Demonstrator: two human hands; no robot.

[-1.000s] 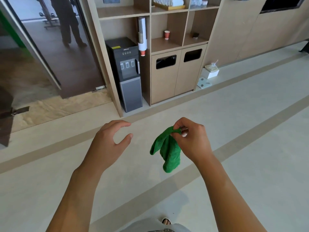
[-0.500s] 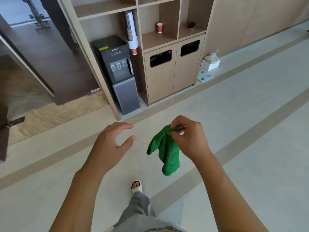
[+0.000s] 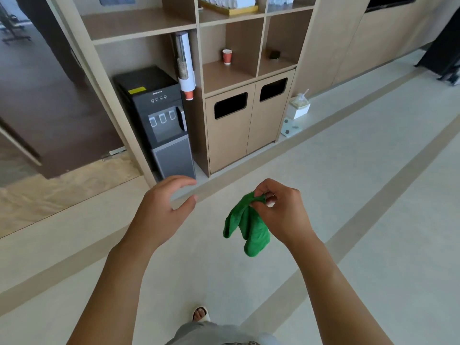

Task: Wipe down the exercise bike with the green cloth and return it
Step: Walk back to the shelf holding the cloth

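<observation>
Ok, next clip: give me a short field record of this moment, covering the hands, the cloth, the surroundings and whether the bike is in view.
right hand: right hand pinches the top of the green cloth, which hangs free above the floor
left hand: left hand holds nothing, fingers loosely curved, apart from the cloth
ahead: water dispenser beside a wooden shelf unit with two bin openings
shelf: one paper cup
exercise bike: not in view
wiping: none under way
</observation>
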